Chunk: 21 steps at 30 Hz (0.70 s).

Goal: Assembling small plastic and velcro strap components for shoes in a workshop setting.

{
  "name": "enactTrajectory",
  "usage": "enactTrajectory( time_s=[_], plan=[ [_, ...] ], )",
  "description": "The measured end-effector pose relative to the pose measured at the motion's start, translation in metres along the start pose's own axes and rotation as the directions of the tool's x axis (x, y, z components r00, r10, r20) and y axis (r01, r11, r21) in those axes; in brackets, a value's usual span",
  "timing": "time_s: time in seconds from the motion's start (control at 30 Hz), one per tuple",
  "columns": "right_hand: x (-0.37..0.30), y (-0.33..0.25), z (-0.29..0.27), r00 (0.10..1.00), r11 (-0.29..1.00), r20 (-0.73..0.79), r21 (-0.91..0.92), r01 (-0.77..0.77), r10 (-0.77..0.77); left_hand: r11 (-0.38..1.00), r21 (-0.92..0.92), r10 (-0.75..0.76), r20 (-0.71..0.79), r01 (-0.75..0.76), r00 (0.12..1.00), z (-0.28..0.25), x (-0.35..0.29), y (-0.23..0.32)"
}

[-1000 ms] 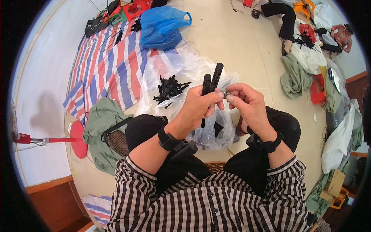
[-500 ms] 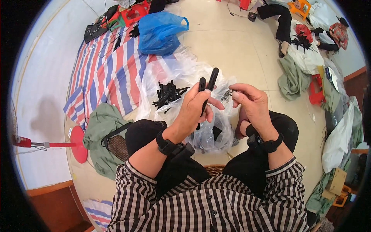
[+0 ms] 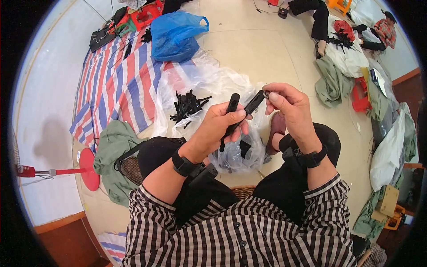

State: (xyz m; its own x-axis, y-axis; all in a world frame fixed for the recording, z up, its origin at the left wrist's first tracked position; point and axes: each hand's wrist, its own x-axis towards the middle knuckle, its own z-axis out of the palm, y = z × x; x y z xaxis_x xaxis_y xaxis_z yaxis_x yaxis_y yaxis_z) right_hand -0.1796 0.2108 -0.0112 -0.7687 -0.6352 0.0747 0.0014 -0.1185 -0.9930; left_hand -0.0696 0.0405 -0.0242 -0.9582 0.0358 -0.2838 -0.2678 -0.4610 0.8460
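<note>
My left hand (image 3: pixel 220 124) is closed round two slim black pieces, which look like straps or handles. One black piece (image 3: pixel 254 103) slants up to the right, and the shorter-looking black piece (image 3: pixel 233 102) stands nearly upright beside it. In the fingertips of my right hand (image 3: pixel 290 107) is a small metal ring-like part (image 3: pixel 267 94), at the upper end of the slanting piece. Whether it is joined to that piece I cannot tell. Beyond my left hand, a heap of similar black pieces (image 3: pixel 189 107) lies on clear plastic sheeting (image 3: pixel 169 95).
Between my knees sits a clear plastic bag (image 3: pixel 238 164) with something dark in it. A blue plastic bag (image 3: pixel 175 38) rests on striped cloth (image 3: pixel 118 84) at the far left. Green cloth (image 3: pixel 113 155) and a red round base (image 3: pixel 90 175) lie left; another person (image 3: pixel 384 33) sits far right.
The slanting black piece has tipped over toward my right hand. The metal part, earlier apart from it, is now at its end. The whole view has shifted slightly.
</note>
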Motion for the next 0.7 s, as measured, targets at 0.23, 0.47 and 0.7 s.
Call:
enactTrajectory(
  time_s=[0.23,0.47,0.7],
  plan=[
    [0.0,0.002,-0.002,0.987,0.985,0.121,0.129,-0.118,0.102,0.999,-0.048,-0.017,0.09,0.022,0.996,-0.004,0.0,-0.001],
    [-0.002,-0.001,-0.002,0.973,0.972,0.188,0.166,-0.165,0.133,0.993,-0.091,-0.056,0.138,0.069,0.989,-0.004,-0.002,0.002],
    [-0.007,-0.014,0.0,0.973,0.991,0.189,-0.023,-0.13,0.132,0.985,-0.135,-0.082,0.156,0.104,0.984,-0.003,-0.003,0.002]
  ],
)
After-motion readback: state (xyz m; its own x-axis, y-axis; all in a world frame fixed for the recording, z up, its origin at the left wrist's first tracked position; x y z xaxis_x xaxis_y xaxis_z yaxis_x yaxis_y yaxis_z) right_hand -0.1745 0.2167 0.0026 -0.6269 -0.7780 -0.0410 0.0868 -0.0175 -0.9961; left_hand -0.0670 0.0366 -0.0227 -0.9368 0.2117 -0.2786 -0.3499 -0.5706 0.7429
